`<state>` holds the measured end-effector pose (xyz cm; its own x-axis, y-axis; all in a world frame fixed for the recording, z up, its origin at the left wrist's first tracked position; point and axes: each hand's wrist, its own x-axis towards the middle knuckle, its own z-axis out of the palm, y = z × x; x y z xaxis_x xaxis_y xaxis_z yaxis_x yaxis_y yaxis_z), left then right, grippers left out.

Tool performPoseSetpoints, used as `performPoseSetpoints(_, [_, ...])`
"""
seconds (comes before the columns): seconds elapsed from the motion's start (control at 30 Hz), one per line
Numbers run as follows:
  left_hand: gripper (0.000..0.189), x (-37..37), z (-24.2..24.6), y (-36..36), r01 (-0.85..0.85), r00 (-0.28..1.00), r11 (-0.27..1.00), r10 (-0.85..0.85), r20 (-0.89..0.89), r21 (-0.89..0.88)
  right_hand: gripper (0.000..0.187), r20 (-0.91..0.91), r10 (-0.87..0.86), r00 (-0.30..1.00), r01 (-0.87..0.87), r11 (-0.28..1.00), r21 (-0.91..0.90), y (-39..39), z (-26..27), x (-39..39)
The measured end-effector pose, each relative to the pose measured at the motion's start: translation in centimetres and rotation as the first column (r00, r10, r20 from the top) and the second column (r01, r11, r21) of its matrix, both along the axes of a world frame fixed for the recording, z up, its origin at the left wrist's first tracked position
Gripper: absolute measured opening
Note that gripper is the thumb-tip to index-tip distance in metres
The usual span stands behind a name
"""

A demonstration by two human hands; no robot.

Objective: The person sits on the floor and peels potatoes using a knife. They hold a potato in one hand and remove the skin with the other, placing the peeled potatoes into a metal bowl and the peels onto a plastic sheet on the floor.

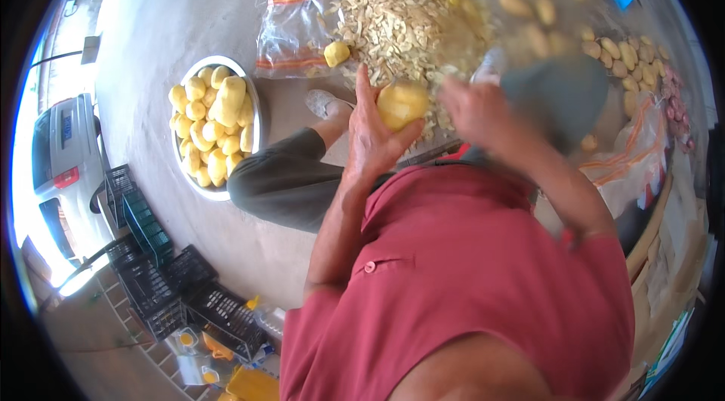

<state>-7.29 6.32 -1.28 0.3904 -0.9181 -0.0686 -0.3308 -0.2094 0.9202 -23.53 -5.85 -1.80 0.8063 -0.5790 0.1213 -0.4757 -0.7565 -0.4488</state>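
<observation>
My left hand (376,129) is wrapped around a large peeled potato (403,103), thumb below it and index finger stretched upward. Just to the right of that potato is my right hand (478,112), fingers curled and blurred by motion; whether it grips a tool cannot be made out. Beyond both hands, a broad heap of potato peelings (391,21) covers part of a clear plastic sack (294,24) with orange stripes. One peeled potato (337,54) lies at the near left edge of the heap.
At left, a metal basin (257,118) holds many peeled potatoes. Unpeeled potatoes (631,61) lie on the floor at right, beside a reddish net bag (674,101). Black plastic crates (153,288) and bottles stand at lower left, with a parked vehicle (71,169) behind.
</observation>
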Motion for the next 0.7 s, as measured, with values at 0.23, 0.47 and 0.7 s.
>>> performPoseSetpoints(0.23, [0.109, 0.0, 0.0, -0.9, 0.033, 0.917, 0.998, -0.01, 0.398, -0.051, 0.015, -0.024, 0.025, 0.999, -0.022, 0.996, 0.088, -0.4, 1.4, 0.4])
performPoseSetpoints(0.47, [0.106, 0.2, -0.6, 0.7, 0.032, 0.828, 0.999, -0.032, 0.56, 0.01, 0.016, -0.027, -0.04, 0.999, 0.043, 0.992, 0.117, -1.0, 0.6, -0.1])
performPoseSetpoints(0.7, [0.095, 1.3, -1.3, 0.0, 0.014, 0.944, 1.0, -0.01, 0.331, -0.009, 0.022, 0.018, -0.198, 0.98, 0.19, 0.961, 0.2, -3.7, -5.2, -0.4])
